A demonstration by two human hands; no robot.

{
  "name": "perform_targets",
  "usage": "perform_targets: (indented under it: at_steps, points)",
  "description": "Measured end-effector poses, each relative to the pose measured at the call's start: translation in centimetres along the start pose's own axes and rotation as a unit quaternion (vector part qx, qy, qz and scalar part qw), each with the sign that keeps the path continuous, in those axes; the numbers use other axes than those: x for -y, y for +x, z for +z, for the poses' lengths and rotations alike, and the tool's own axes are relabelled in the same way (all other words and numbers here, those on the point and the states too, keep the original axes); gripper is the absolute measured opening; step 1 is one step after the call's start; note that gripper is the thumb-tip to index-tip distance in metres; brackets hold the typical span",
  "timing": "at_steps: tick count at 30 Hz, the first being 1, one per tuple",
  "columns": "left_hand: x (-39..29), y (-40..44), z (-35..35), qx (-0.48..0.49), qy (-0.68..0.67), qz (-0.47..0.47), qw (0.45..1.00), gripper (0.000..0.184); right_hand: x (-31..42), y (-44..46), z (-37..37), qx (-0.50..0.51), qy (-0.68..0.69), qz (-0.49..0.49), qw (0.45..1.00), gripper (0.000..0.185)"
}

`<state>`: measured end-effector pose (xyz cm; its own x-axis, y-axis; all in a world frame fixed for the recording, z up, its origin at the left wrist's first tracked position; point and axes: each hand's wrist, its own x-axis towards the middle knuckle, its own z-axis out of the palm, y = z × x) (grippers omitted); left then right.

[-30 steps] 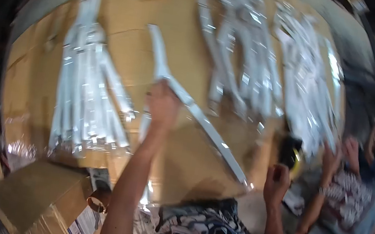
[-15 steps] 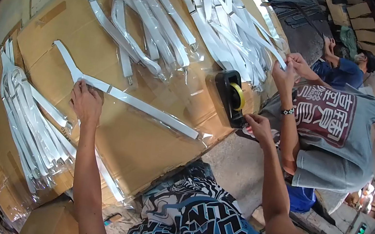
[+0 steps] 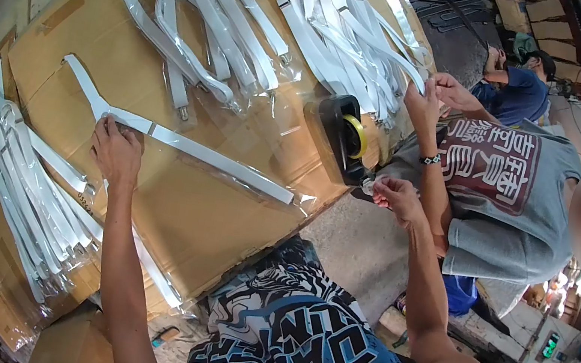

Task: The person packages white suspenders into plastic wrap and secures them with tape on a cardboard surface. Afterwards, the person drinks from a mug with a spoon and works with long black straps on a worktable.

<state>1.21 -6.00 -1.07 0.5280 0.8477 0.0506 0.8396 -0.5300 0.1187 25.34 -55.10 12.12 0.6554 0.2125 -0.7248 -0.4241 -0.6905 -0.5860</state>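
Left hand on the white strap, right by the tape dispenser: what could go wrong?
The tape dispenser sits near the cardboard's edge, so a pull by the right hand might tip it off. The left hand touches the white strap only near its fork, so the far end could shift.

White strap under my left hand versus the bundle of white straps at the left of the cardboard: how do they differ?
The single white strap is laid out by itself, while the strap bundle has many straps overlapping. My left hand rests on the single white strap; neither of my hands is on the strap bundle. Both are white and lie on cardboard, with clear plastic showing at their ends.
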Motion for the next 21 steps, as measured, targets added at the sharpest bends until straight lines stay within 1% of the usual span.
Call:
perform_targets:
  at_steps: [3,6,9,12,14,16,17,18,19,20,21]
  points:
    - [0.0,0.1,-0.1,0.002,0.002,0.002,1.0,0.048,-0.6,0.3,0.0,0.003,-0.002,0.009,1.0,0.019]
    - [0.1,0.1,-0.3,0.012,-0.005,-0.001,1.0,0.048,-0.6,0.2,0.2,0.009,0.026,0.03,0.999,0.018]
    - [0.1,0.1,0.1,0.002,-0.006,0.003,1.0,0.048,-1.5,0.9,0.2,-0.013,-0.029,0.031,0.999,0.019]
    - [0.2,0.1,0.5,-0.016,-0.022,0.011,1.0,0.05,-2.0,1.6,1.0,-0.044,-0.092,0.003,0.995,0.024]
    - [0.8,0.2,1.9,-0.044,-0.034,0.01,0.998,0.052,-3.7,2.8,0.4,-0.087,-0.214,-0.028,0.973,0.027]
    - [1.1,0.0,2.7,-0.064,-0.036,0.026,0.997,0.055,-3.5,2.5,1.0,-0.127,-0.364,-0.068,0.92,0.029]
    - [0.8,-0.1,1.9,-0.048,-0.055,0.009,0.997,0.055,-6.7,3.8,0.4,-0.118,-0.408,-0.024,0.905,0.029]
    - [0.4,0.0,1.4,-0.036,-0.076,-0.013,0.996,0.055,-12.2,5.8,-0.7,-0.106,-0.395,-0.032,0.912,0.029]
    - [0.7,0.2,2.0,-0.045,-0.076,-0.01,0.996,0.056,-11.5,4.6,-0.1,-0.051,-0.412,0.026,0.909,0.018]
    - [1.1,0.1,2.5,-0.048,-0.077,0.0,0.996,0.057,-7.9,1.3,2.6,-0.015,-0.281,0.033,0.959,0.01]
    - [0.8,-0.3,1.8,-0.047,-0.078,-0.006,0.996,0.056,-6.3,-0.2,4.0,0.041,-0.233,0.024,0.971,0.009]
